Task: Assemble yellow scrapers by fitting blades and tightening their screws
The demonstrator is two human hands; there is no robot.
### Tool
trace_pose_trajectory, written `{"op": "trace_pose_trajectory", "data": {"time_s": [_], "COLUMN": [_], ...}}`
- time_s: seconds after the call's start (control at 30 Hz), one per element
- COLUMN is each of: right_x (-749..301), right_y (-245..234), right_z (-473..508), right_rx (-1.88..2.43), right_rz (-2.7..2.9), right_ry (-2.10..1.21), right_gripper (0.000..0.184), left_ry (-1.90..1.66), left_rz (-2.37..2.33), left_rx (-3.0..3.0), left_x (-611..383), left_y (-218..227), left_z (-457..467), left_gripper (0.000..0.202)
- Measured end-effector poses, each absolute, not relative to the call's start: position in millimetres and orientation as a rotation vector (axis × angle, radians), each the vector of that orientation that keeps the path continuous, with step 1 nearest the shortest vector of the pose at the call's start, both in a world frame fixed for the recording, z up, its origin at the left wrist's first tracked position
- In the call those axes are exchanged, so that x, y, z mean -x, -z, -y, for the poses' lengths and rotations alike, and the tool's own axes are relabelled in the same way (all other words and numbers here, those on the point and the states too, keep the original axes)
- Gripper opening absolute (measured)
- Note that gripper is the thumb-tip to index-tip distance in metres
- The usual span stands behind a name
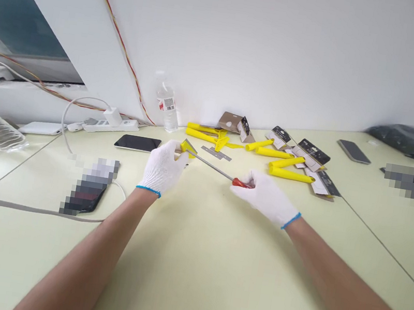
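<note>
Right now, you are working over a pale yellow-green table (213, 266) set against a white wall (271, 45). Along the back of the table lies a scatter of yellow plastic handles (290, 174) among printed cardboard packaging cards (319, 154). Off to your left are a white power strip (109, 126) and a black smartphone (137, 143), with a plastic water bottle (166, 108) against the wall.

Both hands wear white knit gloves with blue cuffs and are held in front of that scatter. Your right hand (265, 198) is clenched around the red handle of a screwdriver (242, 183), whose thin steel shaft runs across to your left hand (163, 167). That hand grasps a small yellow plastic piece (187, 148) between thumb and fingers, and the shaft's tip reaches it, though the glove hides exactly how they meet. So your hands appear to be at the step of fitting the screwdriver to that yellow piece. The next move calls for a firm left grip and a shaft kept in line. A small steel blade (215, 153) lies just beyond the shaft, touching neither hand.
</note>
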State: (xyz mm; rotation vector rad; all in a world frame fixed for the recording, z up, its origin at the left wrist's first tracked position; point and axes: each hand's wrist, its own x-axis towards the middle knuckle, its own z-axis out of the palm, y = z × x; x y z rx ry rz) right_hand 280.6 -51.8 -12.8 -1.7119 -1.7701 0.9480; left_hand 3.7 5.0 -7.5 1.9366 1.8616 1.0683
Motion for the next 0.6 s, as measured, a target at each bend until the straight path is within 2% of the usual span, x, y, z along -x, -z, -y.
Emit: {"op": "trace_pose_trajectory", "data": {"time_s": [0.1,0.2,0.27,0.37,0.4,0.43,0.5,0.6], "right_x": [-273,-270,-271,-276,-277,-278,-278,-276], "right_y": [23,25,22,15,14,13,16,25], "right_z": [55,58,58,55,54,53,52,52], "right_rx": [1.702,1.615,1.619,1.632,1.61,1.605,1.655,1.7], "right_rz": [1.921,2.03,2.027,1.815,1.723,1.676,1.733,1.902], "right_ry": [-0.355,-0.123,-0.336,-1.24,-1.455,-1.525,-1.259,-0.562], "right_gripper": [0.034,0.033,0.038,0.049,0.049,0.047,0.041,0.031], "left_ry": [-1.014,-0.976,-0.963,-0.968,-0.971,-0.972,-0.969,-0.955], "left_rz": [-1.906,-1.927,-1.922,-1.884,-1.88,-1.882,-1.891,-1.89], "left_rx": [-1.961,-1.982,-1.988,-1.982,-1.975,-1.965,-1.953,-1.953], "left_x": [-1,1,1,1,0,0,-1,-1], "left_y": [7,9,11,13,14,14,14,13], "left_z": [-5,-5,-7,-9,-10,-10,-11,-12], "left_gripper": [0.024,0.028,0.029,0.027,0.024,0.021,0.016,0.014]}}
